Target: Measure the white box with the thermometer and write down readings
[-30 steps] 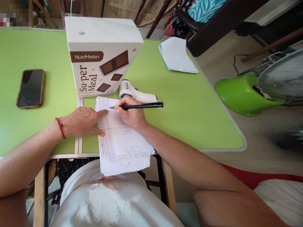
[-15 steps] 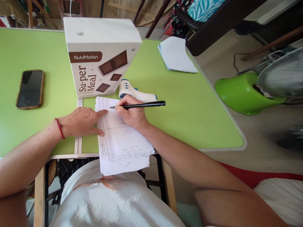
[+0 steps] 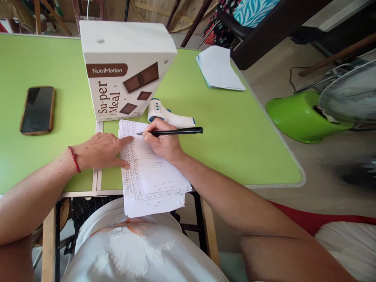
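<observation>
A stack of white paper sheets (image 3: pixel 158 172) lies at the front of the green table, its near end jutting past the edge. Dense handwriting runs down the left side of the top sheet. My left hand (image 3: pixel 104 150) rests at that side, index finger and thumb apart and pressing on the paper. In my right hand (image 3: pixel 164 141) a black pen (image 3: pixel 182 131) is pinched, its tip on the upper part of the sheet. Just beyond the right hand lies a white and blue infrared thermometer (image 3: pixel 173 117), partly covered by my fingers.
A tall white carton (image 3: pixel 129 43) stands behind the papers. To the left lies a smartphone (image 3: pixel 37 111). More folded paper (image 3: pixel 219 68) is near the far right table edge. A green stool (image 3: pixel 302 117) and a fan-like round object (image 3: pixel 351 92) stand on the floor at right.
The pen's rear end has swung slightly down and to the left, while its tip stays about the same place. The left hand holds its position.
</observation>
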Action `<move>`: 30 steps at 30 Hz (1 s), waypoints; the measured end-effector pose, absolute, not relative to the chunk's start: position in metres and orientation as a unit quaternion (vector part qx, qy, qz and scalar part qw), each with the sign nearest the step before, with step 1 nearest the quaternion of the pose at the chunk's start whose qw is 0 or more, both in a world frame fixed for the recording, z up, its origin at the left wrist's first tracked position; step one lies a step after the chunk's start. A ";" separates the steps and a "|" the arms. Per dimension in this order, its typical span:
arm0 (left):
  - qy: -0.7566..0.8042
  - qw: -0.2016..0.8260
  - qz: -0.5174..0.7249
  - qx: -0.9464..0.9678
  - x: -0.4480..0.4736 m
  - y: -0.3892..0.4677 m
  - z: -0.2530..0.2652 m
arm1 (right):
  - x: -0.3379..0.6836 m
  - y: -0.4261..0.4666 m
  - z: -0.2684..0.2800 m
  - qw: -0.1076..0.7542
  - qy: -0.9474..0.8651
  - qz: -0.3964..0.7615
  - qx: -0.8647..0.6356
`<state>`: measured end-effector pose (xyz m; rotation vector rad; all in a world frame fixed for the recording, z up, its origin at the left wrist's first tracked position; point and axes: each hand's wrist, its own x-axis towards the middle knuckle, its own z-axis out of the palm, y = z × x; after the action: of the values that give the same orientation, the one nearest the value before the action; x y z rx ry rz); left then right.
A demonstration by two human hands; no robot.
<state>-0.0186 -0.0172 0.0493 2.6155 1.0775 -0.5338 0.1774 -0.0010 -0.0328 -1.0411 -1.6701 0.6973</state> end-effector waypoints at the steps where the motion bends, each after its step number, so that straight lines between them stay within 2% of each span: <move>1: 0.370 0.132 -0.184 0.901 -0.019 -0.017 0.049 | 0.177 -0.001 -0.033 0.507 -0.690 0.286 -0.430; 18: 0.372 0.126 -0.180 0.902 -0.019 -0.018 0.047 | 0.179 -0.002 -0.030 0.489 -0.708 0.267 -0.434; 26: 0.371 0.120 -0.174 0.904 -0.020 -0.018 0.045 | 0.182 -0.006 -0.024 0.553 -0.699 0.106 -0.439; 30: 0.371 0.112 -0.172 0.906 -0.021 -0.017 0.043 | 0.191 -0.008 -0.013 0.505 -0.750 0.033 -0.426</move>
<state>-0.0209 -0.0169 0.0425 2.6591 1.0907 -0.5043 0.1915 -0.0085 -0.0130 -1.0287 -1.8107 0.0785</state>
